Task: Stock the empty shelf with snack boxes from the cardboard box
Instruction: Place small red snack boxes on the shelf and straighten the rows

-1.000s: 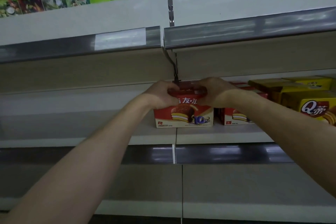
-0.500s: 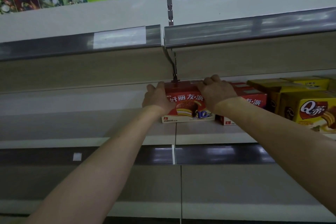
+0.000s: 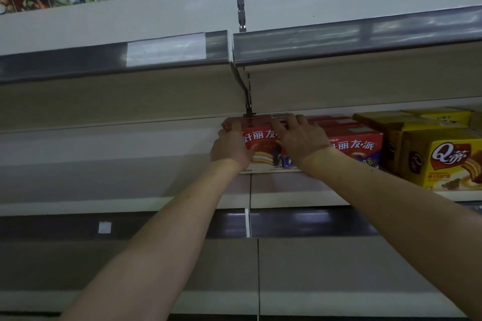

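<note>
A red snack box [image 3: 263,150] with a chocolate pie picture stands on the middle shelf [image 3: 156,190], right under the metal shelf bracket. My left hand [image 3: 229,150] grips its left end, thumb across the front face. My right hand [image 3: 300,139] holds its right part, fingers bent over the top edge and palm against the front. A second red snack box [image 3: 358,144] stands directly to the right, touching or nearly touching it. The cardboard box is out of view.
Yellow snack boxes [image 3: 443,161] fill the shelf further right. The metal bracket [image 3: 247,96] hangs from the upper shelf [image 3: 339,41] just above the held box. A lower shelf [image 3: 130,268] runs beneath. Green signs hang at the top.
Both hands have pushed the red box further back on the shelf and closer to the second red box. My fingers now lie over its top, and the view has shifted slightly left.
</note>
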The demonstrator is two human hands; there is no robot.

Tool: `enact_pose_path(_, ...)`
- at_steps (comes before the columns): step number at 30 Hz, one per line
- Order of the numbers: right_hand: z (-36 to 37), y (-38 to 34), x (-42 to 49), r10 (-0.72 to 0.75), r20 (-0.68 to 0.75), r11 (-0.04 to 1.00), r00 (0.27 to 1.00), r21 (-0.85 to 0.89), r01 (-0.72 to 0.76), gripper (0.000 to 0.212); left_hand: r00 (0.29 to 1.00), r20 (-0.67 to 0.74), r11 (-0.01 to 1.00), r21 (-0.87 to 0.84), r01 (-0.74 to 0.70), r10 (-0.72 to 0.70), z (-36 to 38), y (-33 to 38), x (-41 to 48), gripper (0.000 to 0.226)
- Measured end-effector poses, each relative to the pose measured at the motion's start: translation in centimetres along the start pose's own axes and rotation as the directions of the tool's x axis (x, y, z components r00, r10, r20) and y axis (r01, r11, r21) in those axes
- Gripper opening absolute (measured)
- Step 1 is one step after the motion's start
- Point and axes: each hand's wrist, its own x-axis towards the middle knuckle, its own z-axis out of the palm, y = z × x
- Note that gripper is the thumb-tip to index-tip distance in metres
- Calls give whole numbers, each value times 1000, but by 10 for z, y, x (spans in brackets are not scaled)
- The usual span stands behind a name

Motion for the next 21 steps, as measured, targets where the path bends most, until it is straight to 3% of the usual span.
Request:
enact_pose_path(6, -2, -3, -10, -24, 20, 994, 1000, 107, 21, 88, 1000, 25, 1000, 0, -7, 7, 1, 6, -8, 103)
enact_pose_path(11, 2, -5, -11, 3, -16, 998, 1000, 63, -2, 81, 999, -40, 999, 54, 2, 0, 11, 7, -10, 90)
enact_pose_path(13, -1, -6, -13, -2, -23, 1000, 1000, 20, 2, 81, 997, -79, 984, 179, 4, 10, 9, 9, -12, 90)
enact_pose_path(16, -8, -8, -20, -82, -102, 996, 991, -36, 78, 67, 952, -227, 898, 431, -92, 207, 6, 16, -16, 80)
enact_pose_path(18, -10, -9, -25, -164, -106, 986, 981, -16, 163, 54, 922, -258, 876, 461, -143, 287, 7, 23, -17, 57)
enact_pose_path(21, -15, -8, -34, -207, 22, 976, 978, 75, 205, 53, 965, -199, 916, 394, -83, 173, 12, 32, -19, 42)
